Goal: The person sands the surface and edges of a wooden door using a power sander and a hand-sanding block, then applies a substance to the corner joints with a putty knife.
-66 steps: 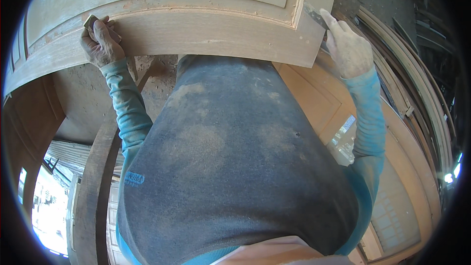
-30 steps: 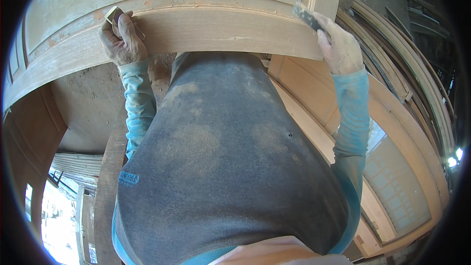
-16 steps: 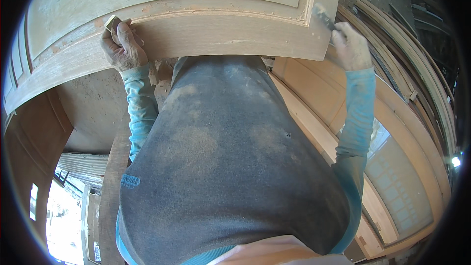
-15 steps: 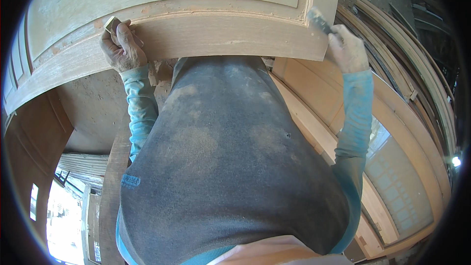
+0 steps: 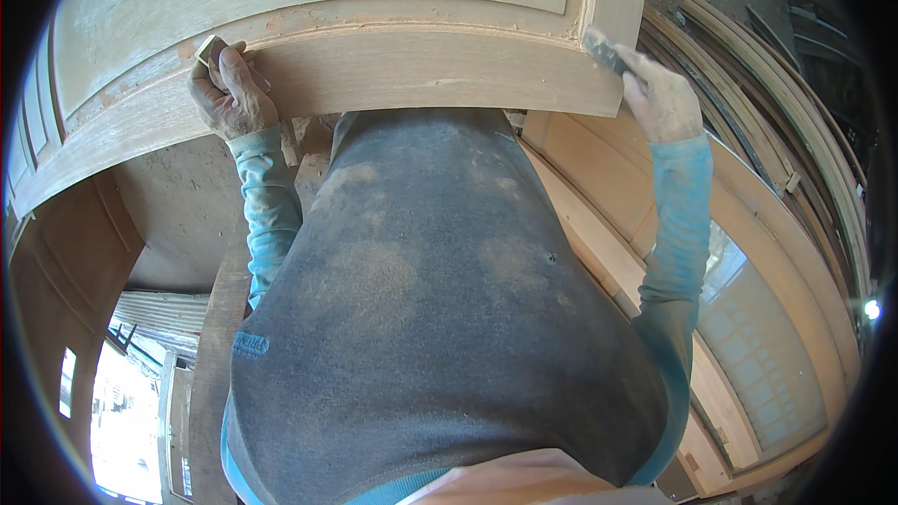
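A large pale wooden panel door (image 5: 374, 65) with moulded grooves lies across in front of me. At its near left edge my left hand (image 5: 230, 93) is closed round a small pale yellow flat piece (image 5: 210, 49), too small to tell its kind. Over the near right corner of the door my right hand (image 5: 664, 98) grips a short dark tool (image 5: 606, 50) with a pale, dusty end. That end lies against the corner of the moulding; whether it is a brush or a scraper I cannot tell. Reddish-brown filler or dust lies along the groove near the left hand.
Long wooden strips (image 5: 748, 65) are stacked on the floor at the right. A framed door with glass (image 5: 767, 365) leans below them. Brown panelled wood (image 5: 70, 262) stands at the left, beside a bright opening (image 5: 126, 421). My dusty dark apron (image 5: 440, 299) fills the middle.
My right hand has moved slightly left and down with the dark tool, which now lies a little lower at the corner. My left hand has barely shifted.
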`<state>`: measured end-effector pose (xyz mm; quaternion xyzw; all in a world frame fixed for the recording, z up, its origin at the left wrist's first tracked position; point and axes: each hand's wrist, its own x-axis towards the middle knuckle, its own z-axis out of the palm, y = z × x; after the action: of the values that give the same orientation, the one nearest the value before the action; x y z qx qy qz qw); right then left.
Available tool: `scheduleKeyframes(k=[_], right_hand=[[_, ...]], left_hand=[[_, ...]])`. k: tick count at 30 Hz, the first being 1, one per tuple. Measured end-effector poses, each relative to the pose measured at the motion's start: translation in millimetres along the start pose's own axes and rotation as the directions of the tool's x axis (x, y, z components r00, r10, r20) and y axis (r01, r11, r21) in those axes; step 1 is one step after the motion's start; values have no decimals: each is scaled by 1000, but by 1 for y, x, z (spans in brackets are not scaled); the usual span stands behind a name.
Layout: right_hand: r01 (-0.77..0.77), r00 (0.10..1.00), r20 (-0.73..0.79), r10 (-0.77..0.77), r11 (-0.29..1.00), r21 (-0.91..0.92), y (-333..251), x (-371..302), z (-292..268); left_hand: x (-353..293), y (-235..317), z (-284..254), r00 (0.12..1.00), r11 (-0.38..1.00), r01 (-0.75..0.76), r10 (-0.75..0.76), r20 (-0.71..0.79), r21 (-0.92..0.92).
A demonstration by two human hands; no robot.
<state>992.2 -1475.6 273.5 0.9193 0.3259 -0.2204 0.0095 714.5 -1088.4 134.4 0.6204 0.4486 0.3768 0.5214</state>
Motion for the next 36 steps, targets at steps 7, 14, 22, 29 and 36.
scheduleKeyframes(k=[7, 14, 22, 29, 36], right_hand=[[-56, 997, -48, 53, 997, -53, -2, -1, 3], [15, 996, -94, -10, 999, 51, 13, 3, 11], [-22, 996, -81, 29, 996, 84, 11, 4, 11], [1, 998, -63, -5, 999, -52, 1, 5, 6], [-83, 996, -39, 76, 977, -197, -15, 0, 14]], left_hand=[[-2, 4, 2, 1000, 1000, -14, 14, 1, -10], [-1, 1, -1, 1000, 1000, -1, 1, 6, -27], [0, -1, 2, 1000, 1000, -15, 15, -17, -11], [-2, 1, 1, 1000, 1000, 2, -2, -23, -15], [0, -3, 2, 999, 999, -25, 24, -36, -25]])
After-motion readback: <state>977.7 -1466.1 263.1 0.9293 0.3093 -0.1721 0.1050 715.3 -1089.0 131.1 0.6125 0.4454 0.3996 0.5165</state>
